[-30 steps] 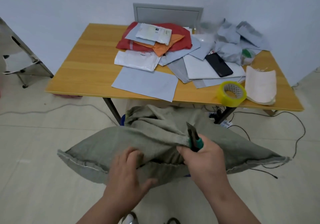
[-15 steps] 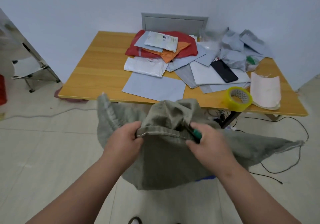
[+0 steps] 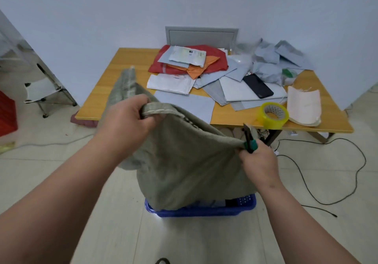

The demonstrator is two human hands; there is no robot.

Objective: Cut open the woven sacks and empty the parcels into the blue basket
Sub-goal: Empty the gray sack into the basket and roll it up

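Head view: my left hand is clenched on the sack hem, my right hand pinches its other corner together with the cutter, holding it above the blue basket so parcels drop in.

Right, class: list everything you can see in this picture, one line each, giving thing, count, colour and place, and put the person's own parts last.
woven sack: one, grey-green, held up over the basket
blue basket: one, on the floor under the sack
cutter: one, green handle, in the right hand
table: one, wooden, by the wall
mail bags: a pile, grey, white, red, orange, on the table
phone: one, black, on the pile
tape roll: one, yellow, table's front edge
cables: several, black, on the floor
folding chair: one, white, far left
left hand: grip on the sack's edge
right hand: grip on the sack and cutter
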